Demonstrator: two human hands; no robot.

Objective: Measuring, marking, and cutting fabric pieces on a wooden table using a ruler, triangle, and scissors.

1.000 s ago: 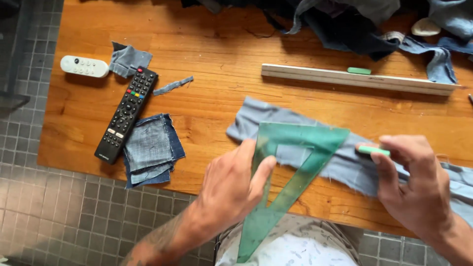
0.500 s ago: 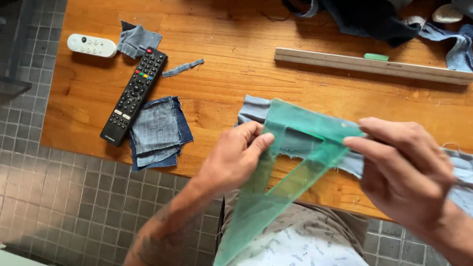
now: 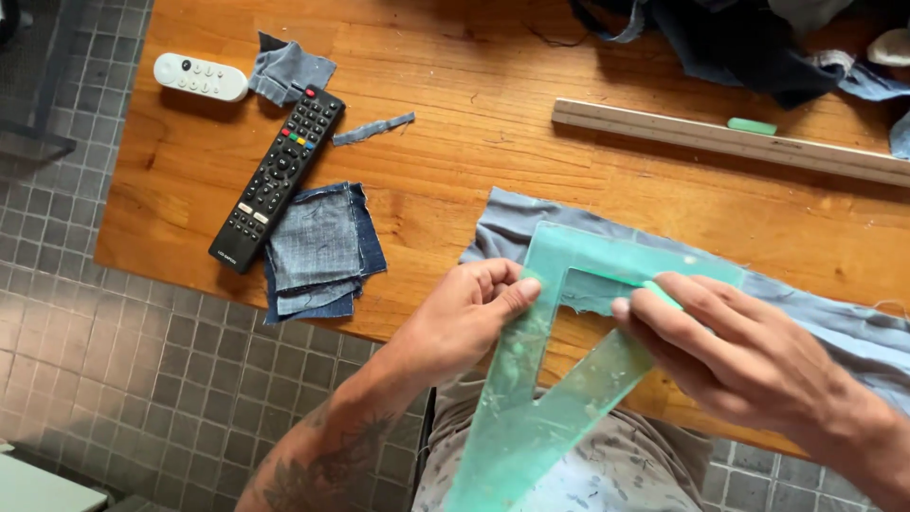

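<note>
We see the left hand [image 3: 464, 318] pinching the left edge of a green see-through set square [image 3: 550, 398], thumb on top and fingers curled under. The right hand [image 3: 739, 356] grips its right arm, fingers closed, with a small green stick [image 3: 661, 294] tucked between them. The set square hangs tilted above the near edge of the wooden bench [image 3: 455, 161], over a pale blue cloth strip [image 3: 853, 327]. At ten o'clock lie folded denim squares [image 3: 318, 246] beside a black remote [image 3: 278, 177]; a long wooden ruler [image 3: 720, 140] lies at one o'clock.
</note>
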